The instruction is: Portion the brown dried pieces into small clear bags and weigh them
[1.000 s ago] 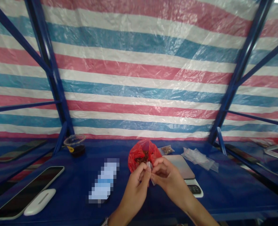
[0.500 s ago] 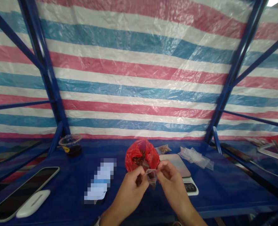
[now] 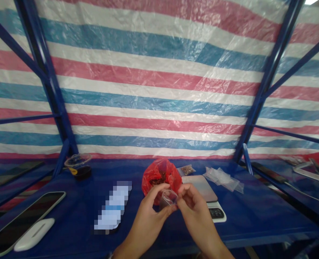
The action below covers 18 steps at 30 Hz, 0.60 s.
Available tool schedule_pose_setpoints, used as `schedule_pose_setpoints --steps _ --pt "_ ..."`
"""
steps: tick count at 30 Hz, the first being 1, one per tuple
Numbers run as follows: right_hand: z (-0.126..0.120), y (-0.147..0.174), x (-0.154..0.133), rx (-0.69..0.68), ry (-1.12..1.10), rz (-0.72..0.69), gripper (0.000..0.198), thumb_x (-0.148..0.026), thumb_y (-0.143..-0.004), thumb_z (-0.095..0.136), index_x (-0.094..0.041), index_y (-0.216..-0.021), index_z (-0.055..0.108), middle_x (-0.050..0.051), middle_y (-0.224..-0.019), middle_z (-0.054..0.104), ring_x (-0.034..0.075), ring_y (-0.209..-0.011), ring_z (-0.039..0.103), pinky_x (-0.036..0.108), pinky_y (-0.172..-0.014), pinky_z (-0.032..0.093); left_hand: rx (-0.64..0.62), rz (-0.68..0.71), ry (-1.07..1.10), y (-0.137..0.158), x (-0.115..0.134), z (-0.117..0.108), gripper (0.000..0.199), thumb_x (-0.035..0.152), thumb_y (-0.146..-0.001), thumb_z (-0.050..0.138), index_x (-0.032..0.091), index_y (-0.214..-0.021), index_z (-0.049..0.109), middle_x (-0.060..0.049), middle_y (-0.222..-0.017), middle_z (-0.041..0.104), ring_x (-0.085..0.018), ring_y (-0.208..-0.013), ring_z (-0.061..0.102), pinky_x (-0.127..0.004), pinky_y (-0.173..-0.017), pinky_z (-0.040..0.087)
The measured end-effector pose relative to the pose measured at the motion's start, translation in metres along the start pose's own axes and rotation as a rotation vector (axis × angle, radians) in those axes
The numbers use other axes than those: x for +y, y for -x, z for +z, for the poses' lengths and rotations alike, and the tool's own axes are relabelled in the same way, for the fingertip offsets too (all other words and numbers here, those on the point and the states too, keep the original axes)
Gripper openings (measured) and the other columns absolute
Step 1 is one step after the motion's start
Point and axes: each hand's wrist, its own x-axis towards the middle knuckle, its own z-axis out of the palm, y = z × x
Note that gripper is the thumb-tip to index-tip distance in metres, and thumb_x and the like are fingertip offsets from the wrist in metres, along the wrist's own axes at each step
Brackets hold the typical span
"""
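A small clear plastic bag point(image 3: 168, 199) is held between my two hands, its mouth spread into a round opening. My left hand point(image 3: 152, 212) curves its thumb and fingers around the bag's left side. My right hand point(image 3: 193, 203) pinches the bag's right edge. Just beyond them stands a red plastic bag point(image 3: 150, 174), open at the top, with brown dried bits inside. To the right, a kitchen scale point(image 3: 202, 189) with a metal plate and dark display lies partly behind my right hand. A filled clear bag point(image 3: 187, 169) of brown bits rests behind the scale.
Several flat clear bags point(image 3: 224, 179) lie right of the scale. On the left are a phone with a blurred screen point(image 3: 113, 207), a dark phone point(image 3: 27, 223), a white case point(image 3: 34, 235) and a plastic cup of dark liquid point(image 3: 80, 168). Blue metal posts point(image 3: 48, 79) flank the table.
The small clear bag's mouth has gone from narrow to wide and round. My left thumb and fingers have spread apart around it. My right hand keeps its pinch.
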Motion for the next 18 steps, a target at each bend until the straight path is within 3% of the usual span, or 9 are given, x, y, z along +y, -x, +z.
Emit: schedule_pose_setpoints --steps 5,9,11,14,18 --pt "-0.013 -0.001 -0.003 -0.060 0.099 -0.019 0.036 -0.058 -0.093 0.069 -0.024 -0.102 0.063 0.001 -0.089 0.066 0.018 -0.082 0.064 0.031 -0.078 0.053 0.034 -0.009 0.131 -0.003 0.002 0.000 0.038 0.043 -0.084 0.079 0.025 -0.118 0.073 -0.006 -0.117 0.079 -0.026 -0.108 0.073 -0.036 -0.098 0.056" --pt "-0.015 0.004 0.000 -0.209 0.171 -0.028 0.048 -0.053 -0.096 0.070 -0.029 -0.136 0.058 0.007 -0.130 0.070 0.025 -0.120 0.066 0.039 -0.104 0.052 0.001 -0.053 0.341 -0.006 -0.002 0.002 0.047 0.048 -0.086 0.079 0.023 -0.124 0.070 -0.008 -0.122 0.079 -0.027 -0.114 0.074 -0.038 -0.103 0.056" --pt "-0.011 0.007 0.005 -0.288 0.162 -0.012 0.054 -0.047 -0.095 0.074 -0.032 -0.143 0.054 0.007 -0.143 0.065 0.025 -0.127 0.065 0.041 -0.109 0.051 -0.013 -0.067 0.395 -0.007 -0.004 0.004 0.049 0.048 -0.086 0.079 0.022 -0.126 0.069 -0.009 -0.123 0.078 -0.028 -0.112 0.075 -0.037 -0.100 0.058" --pt "-0.003 0.008 0.012 -0.315 0.114 0.016 0.055 -0.043 -0.094 0.076 -0.033 -0.143 0.055 0.006 -0.143 0.066 0.025 -0.124 0.068 0.042 -0.110 0.051 -0.003 -0.084 0.411 -0.007 -0.004 0.005 0.049 0.046 -0.085 0.080 0.021 -0.126 0.069 -0.011 -0.123 0.078 -0.028 -0.111 0.075 -0.037 -0.096 0.060" --pt "0.003 0.004 0.012 -0.295 0.090 0.015 0.043 -0.046 -0.094 0.074 -0.029 -0.132 0.062 0.006 -0.126 0.075 0.025 -0.113 0.073 0.042 -0.104 0.055 0.047 -0.070 0.399 -0.008 -0.002 0.005 0.053 0.044 -0.081 0.083 0.022 -0.126 0.067 -0.011 -0.124 0.077 -0.028 -0.114 0.074 -0.038 -0.100 0.058"
